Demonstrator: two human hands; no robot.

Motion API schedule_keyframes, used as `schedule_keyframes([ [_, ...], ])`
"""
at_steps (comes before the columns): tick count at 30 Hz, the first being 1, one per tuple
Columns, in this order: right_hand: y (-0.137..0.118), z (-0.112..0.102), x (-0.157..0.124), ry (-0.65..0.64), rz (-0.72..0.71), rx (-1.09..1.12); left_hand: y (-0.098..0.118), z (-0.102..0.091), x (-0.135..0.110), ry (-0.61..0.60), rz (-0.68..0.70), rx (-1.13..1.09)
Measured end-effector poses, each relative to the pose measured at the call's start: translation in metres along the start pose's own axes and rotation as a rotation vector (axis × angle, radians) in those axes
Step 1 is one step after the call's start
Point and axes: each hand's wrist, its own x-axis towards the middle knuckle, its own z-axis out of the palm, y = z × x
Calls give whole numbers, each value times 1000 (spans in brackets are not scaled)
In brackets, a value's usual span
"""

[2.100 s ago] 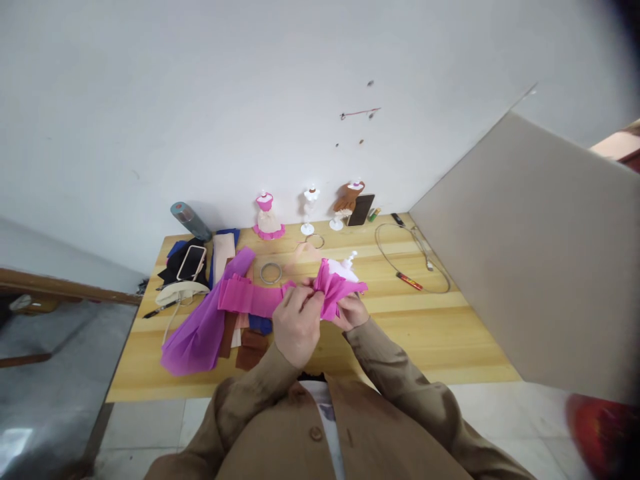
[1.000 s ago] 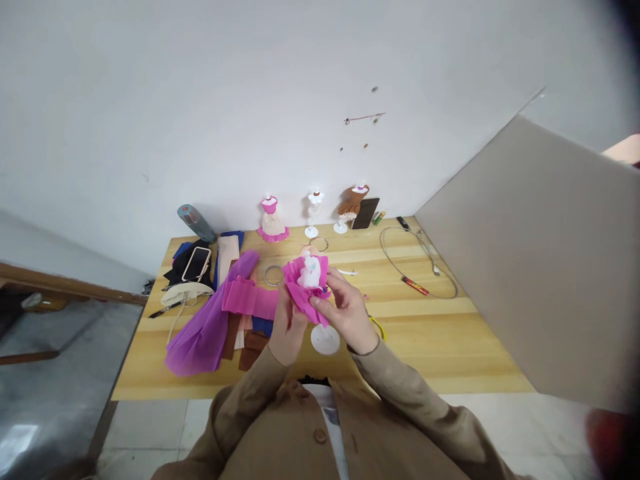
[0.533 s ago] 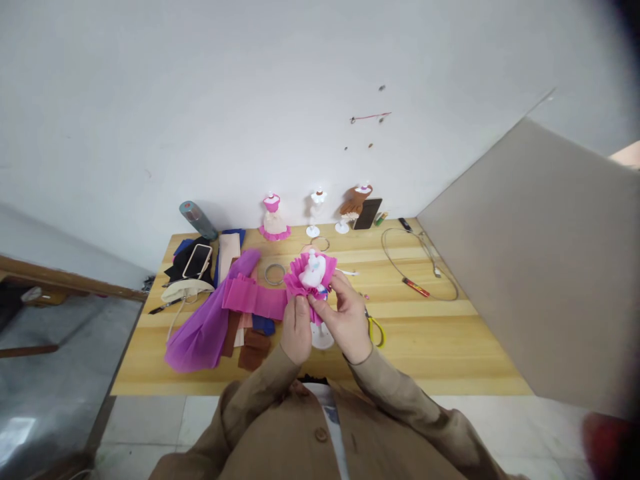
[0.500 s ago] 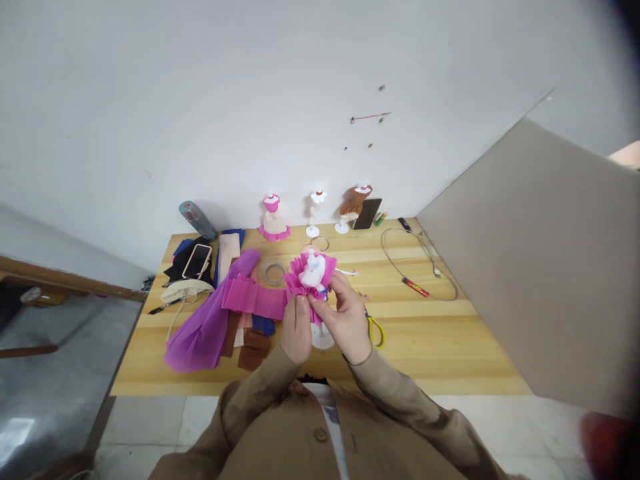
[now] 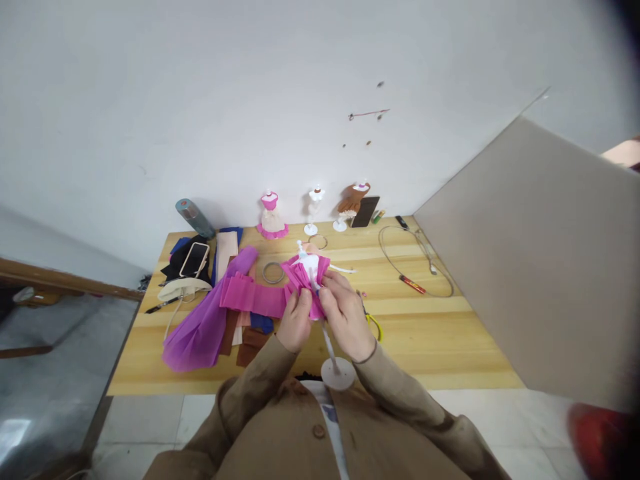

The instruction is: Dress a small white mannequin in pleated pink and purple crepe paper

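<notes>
Both my hands hold a small white mannequin stand (image 5: 336, 372) wrapped in pleated pink crepe paper (image 5: 303, 279) over the wooden table (image 5: 440, 333). My left hand (image 5: 295, 323) pinches the pink paper at the figure's waist. My right hand (image 5: 346, 317) grips the paper and the stand's stem from the right. The stand tilts toward me, its round base near my chest. A strip of the same pink paper (image 5: 250, 297) trails left onto the table.
Purple tulle (image 5: 200, 327), brown and blue fabric pieces, a phone (image 5: 193, 259), a glue gun (image 5: 180, 291) and a tape ring (image 5: 273, 272) lie at left. Three dressed mini mannequins (image 5: 271, 217) stand by the wall. Yellow scissors (image 5: 373, 323), a cable (image 5: 420, 260), a grey board (image 5: 540, 253) at right.
The mannequin has turned from facing up to tilted toward me, its base now low near my chest. Both hands have shifted onto the paper at its waist.
</notes>
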Motion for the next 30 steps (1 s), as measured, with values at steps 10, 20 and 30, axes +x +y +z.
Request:
schedule_keyframes([
  [10,13,-6,0,131,107,126,11,15,-2,-86,-171,-212],
  [20,20,-4,4,162,561,650,5,7,1,-100,-213,-207],
  [30,21,-2,3,226,584,822,2,8,1,-79,-221,-292],
])
